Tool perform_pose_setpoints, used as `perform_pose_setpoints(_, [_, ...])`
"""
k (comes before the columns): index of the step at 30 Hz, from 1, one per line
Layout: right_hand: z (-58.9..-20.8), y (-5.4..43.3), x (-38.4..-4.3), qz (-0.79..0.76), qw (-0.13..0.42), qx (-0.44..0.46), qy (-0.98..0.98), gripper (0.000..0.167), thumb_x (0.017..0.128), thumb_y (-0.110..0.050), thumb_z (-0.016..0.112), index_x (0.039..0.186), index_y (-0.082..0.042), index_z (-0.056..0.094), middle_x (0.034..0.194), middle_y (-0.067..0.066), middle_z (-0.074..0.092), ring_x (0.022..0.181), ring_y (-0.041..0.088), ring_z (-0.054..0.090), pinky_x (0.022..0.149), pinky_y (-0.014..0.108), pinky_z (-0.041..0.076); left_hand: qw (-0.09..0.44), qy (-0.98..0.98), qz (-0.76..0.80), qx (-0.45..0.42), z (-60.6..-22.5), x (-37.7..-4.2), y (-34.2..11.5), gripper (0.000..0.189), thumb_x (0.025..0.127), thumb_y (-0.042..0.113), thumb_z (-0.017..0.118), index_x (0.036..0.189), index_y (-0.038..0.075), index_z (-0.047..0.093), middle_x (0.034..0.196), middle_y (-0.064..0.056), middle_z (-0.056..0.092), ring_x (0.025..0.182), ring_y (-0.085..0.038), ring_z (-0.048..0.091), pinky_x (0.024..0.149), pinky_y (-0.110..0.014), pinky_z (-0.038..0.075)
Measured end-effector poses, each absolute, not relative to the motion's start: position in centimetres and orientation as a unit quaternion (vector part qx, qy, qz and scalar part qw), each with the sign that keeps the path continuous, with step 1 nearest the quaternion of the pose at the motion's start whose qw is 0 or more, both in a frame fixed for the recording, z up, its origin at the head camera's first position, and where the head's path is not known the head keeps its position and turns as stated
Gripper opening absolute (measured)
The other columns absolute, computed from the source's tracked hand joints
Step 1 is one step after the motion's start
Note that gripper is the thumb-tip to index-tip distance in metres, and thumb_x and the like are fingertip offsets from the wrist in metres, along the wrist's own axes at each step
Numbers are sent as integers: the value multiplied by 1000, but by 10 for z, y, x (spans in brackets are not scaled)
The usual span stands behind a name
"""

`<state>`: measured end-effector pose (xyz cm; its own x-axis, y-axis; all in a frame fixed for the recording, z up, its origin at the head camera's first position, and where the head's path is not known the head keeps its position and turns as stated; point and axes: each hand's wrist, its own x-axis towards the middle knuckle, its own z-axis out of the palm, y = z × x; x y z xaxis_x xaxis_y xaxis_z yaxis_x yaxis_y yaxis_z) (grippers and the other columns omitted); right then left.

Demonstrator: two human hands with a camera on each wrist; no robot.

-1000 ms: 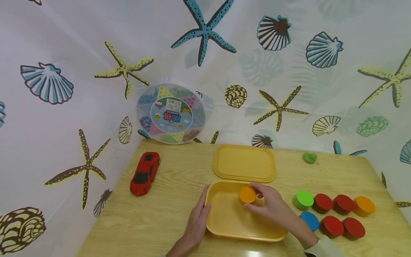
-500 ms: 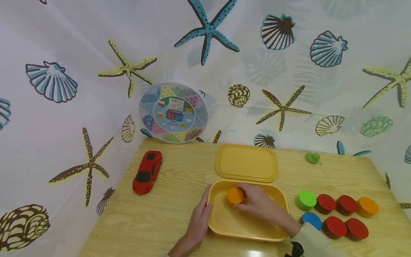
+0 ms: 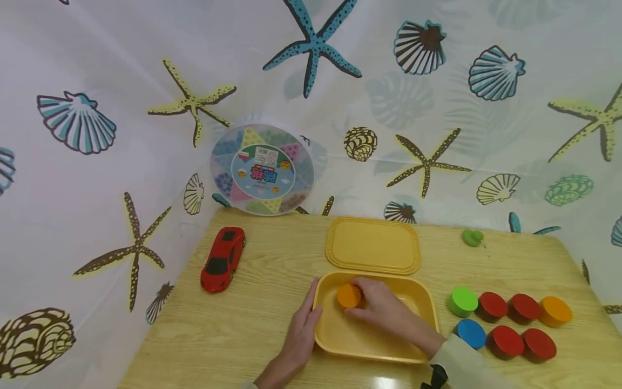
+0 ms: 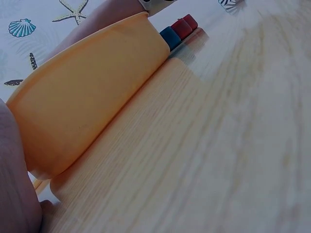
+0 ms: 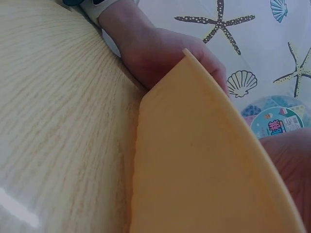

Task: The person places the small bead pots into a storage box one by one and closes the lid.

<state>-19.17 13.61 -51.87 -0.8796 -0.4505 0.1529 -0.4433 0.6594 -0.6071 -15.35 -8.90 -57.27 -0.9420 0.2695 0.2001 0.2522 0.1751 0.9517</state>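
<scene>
In the head view, my right hand (image 3: 381, 307) reaches into a yellow plastic box (image 3: 369, 354). Its thumb and fingers pinch an orange round block (image 3: 349, 296) over the left part of the box floor. Whether the block touches the floor cannot be told. My left hand (image 3: 302, 329) rests along the box's left side, its fingers straight against the outer wall and the thumb at the rim. The right wrist view shows the left hand (image 5: 165, 58) behind the box wall (image 5: 194, 145). In the left wrist view the box wall (image 4: 92, 92) stands on the table.
Right of the box stand two rows of round blocks: a green one (image 3: 462, 301), a blue one (image 3: 470, 334), another orange one (image 3: 556, 312) and several red ones (image 3: 505, 341). A yellow lid (image 3: 372, 246), red toy car (image 3: 223, 259), green toy (image 3: 472, 237) and round game box (image 3: 262, 170) lie farther back.
My right hand has carried the orange block leftward inside the box. The left hand keeps its place on the box's side. The view has shifted slightly.
</scene>
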Motion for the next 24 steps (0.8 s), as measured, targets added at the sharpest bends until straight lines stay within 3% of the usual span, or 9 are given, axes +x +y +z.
perform_pose_setpoints(5, [-518, 133, -189, -342, -2, -220, 913, 46, 85, -24, 89, 117, 1, 69, 102, 5, 72, 89, 14, 62, 78, 30, 55, 11, 769, 617, 167, -572, -153, -90, 58, 116, 26, 34, 168, 8, 15, 173, -9, 20, 156, -12, 21, 121, -13, 17])
perform_pose_setpoints(10, [-514, 133, -186, -370, 13, -219, 903, 43, 85, -17, 89, 116, 4, 67, 103, 11, 73, 85, 18, 72, 71, 23, 59, 11, 770, 615, 169, -573, -152, -89, 58, 116, 26, 33, 168, 9, 15, 173, -10, 19, 156, -14, 21, 120, -13, 17])
perform_pose_setpoints(16, [-500, 131, -187, -366, 31, -243, 898, 32, 86, -4, 83, 111, 9, 68, 101, 19, 74, 87, 28, 76, 72, 30, 64, 14, 770, 616, 163, -572, -153, -89, 59, 116, 27, 34, 168, 8, 16, 173, -9, 20, 156, -12, 21, 120, -12, 17])
perform_pose_setpoints(19, [-494, 129, -190, -339, 33, -255, 905, 27, 85, -3, 82, 105, 8, 69, 94, 16, 74, 86, 25, 74, 72, 32, 63, 11, 770, 618, 159, -572, -154, -90, 59, 115, 26, 35, 168, 8, 16, 173, -10, 20, 156, -13, 22, 120, -12, 17])
perform_pose_setpoints(24, [-493, 125, -194, -318, 41, -262, 910, 23, 85, -7, 84, 101, 3, 70, 88, 9, 72, 79, 15, 67, 69, 25, 58, 3, 769, 617, 166, -573, -155, -89, 58, 115, 24, 35, 168, 8, 17, 173, -11, 21, 156, -15, 22, 120, -12, 17])
